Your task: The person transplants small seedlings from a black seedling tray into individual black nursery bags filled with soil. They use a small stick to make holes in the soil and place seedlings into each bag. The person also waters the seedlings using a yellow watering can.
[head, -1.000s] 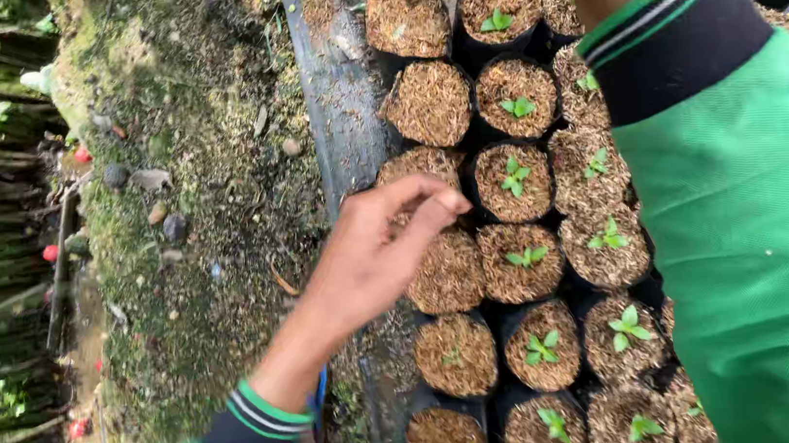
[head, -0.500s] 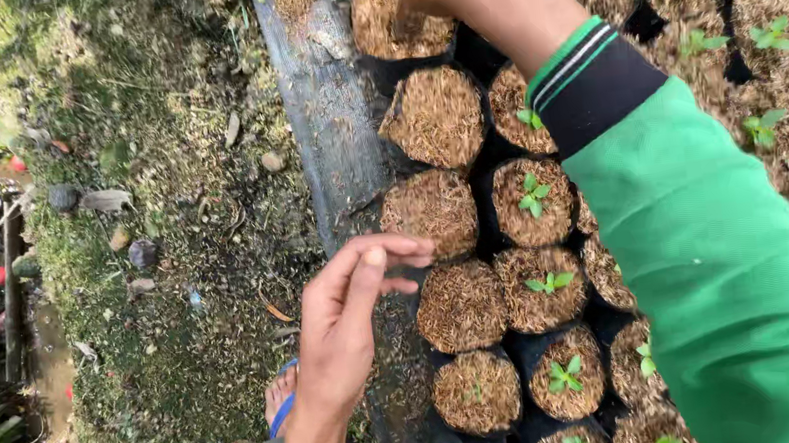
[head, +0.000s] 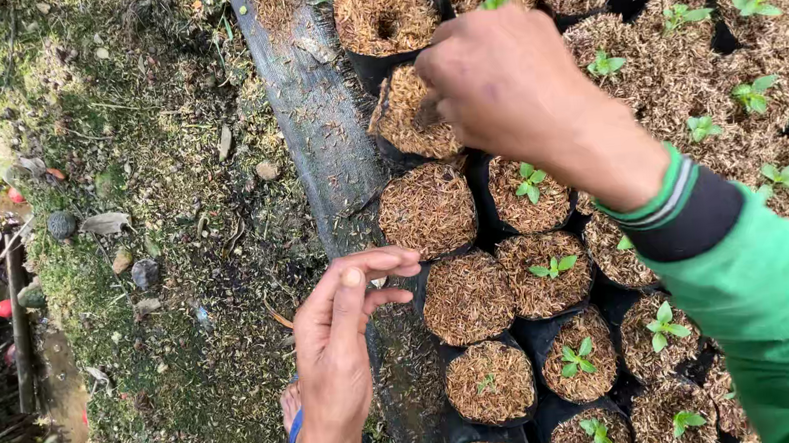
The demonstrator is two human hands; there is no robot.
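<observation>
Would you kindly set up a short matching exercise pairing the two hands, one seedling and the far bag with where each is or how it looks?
1. right hand
2. left hand
3. seedling
4. far bag

a. fingertips pinched, beside the bags
b. fingers pressed into a bag's husk
c. hole in its husk, no plant
d. green leaves in a bag

Pairs: 1-b, 2-a, 3-d, 4-c

An outdoor plant nursery: rows of black grow bags (head: 466, 297) filled with husk, seedlings (head: 532, 181) sprouting, set on black ground sheeting (head: 322, 131) beside mossy soil (head: 156, 276).
</observation>
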